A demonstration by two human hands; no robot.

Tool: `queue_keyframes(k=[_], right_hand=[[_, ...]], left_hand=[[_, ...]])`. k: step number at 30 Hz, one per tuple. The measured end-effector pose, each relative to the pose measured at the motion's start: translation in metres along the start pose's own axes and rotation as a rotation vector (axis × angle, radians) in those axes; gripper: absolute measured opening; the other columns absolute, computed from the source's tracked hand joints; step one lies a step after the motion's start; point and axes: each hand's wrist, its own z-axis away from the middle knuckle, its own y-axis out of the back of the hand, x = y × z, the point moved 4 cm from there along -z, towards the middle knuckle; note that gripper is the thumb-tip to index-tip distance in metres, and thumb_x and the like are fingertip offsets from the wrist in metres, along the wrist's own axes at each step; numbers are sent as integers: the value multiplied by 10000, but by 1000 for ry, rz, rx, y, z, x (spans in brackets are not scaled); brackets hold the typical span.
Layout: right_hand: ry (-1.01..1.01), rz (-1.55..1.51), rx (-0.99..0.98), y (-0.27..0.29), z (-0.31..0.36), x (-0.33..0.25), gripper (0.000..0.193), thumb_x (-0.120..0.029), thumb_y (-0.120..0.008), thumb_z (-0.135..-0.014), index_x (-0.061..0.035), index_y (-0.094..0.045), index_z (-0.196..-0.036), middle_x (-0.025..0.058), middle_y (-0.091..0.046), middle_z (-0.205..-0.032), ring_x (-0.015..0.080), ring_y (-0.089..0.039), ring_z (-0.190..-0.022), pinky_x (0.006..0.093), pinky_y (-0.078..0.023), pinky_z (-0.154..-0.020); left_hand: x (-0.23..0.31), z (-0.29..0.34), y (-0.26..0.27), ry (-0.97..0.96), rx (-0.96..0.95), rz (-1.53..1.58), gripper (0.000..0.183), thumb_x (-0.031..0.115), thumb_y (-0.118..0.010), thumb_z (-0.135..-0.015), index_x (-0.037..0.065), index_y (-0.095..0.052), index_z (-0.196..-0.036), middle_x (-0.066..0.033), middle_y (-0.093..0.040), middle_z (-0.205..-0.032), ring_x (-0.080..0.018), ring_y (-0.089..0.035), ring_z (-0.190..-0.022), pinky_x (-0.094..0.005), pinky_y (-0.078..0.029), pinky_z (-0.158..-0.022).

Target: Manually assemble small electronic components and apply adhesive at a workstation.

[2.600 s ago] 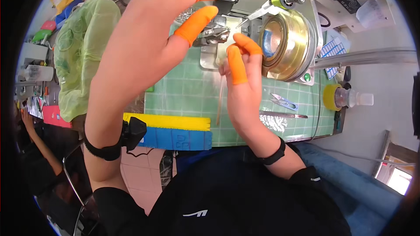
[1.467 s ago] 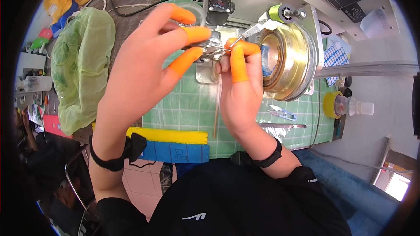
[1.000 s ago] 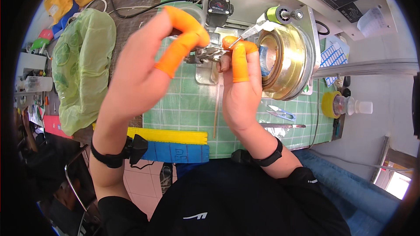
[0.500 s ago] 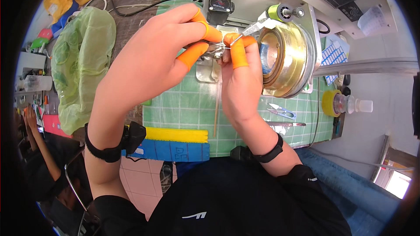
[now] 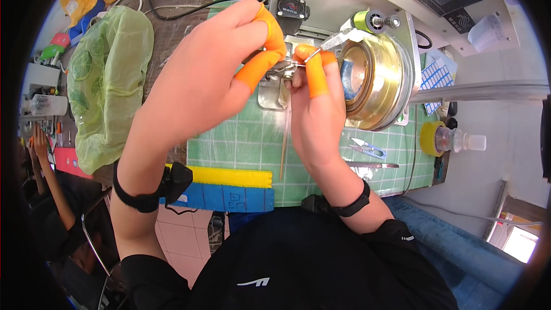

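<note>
Orange-capped left hand [image 5: 209,72] and right hand [image 5: 318,120] pinch closed at shiny metalwork [image 5: 283,71] — anything held, unclear.

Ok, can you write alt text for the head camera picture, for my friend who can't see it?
A person's left hand and right hand, wearing orange finger covers, are close together at a small metal fixture beside a round golden drum. A green gridded mat lies below, with small snips on it.
</note>
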Motion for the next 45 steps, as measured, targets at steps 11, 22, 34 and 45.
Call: queue_keyframes(k=[11, 22, 34, 45], right_hand=[[220, 13, -229, 6, 27, -3, 522, -336, -554, -1016, -26, -405, -1409, 84, -471, -1242, 135, -426, -921, 286, -359, -906], [138, 127, -215, 3, 20, -4, 528, -53, -652, -942, -39, -353, -1378, 44, -426, -1141, 81, -394, -845, 232, -373, -804], [79, 88, -212, 1, 20, -4, 433, -58, -605, -990, -57, -369, -1353, 43, -459, -1149, 71, -462, -885, 224, -406, -812], [155, 98, -148, -5, 20, -8, 344, -164, -546, -1027, -36, -456, -1334, 29, -470, -1064, 88, -438, -852, 257, -394, -779]], left_hand=[[35, 28, 11, 28, -14, -481, 208, -37, -697, -785, -20, -646, -986, -135, -593, -974, -324, -593, -831, -382, -486, -695], [12, 27, 4, -37, 36, -609, 239, -23, -723, -769, -21, -646, -996, -131, -613, -993, -308, -587, -808, -390, -484, -691], [-7, 54, -21, -125, 56, -518, 249, -35, -738, -730, -3, -677, -970, -130, -624, -936, -323, -609, -820, -400, -498, -686], [32, 15, 0, -99, 140, -407, 321, 8, -794, -723, 33, -717, -1034, -100, -636, -913, -285, -618, -819, -369, -501, -693]])
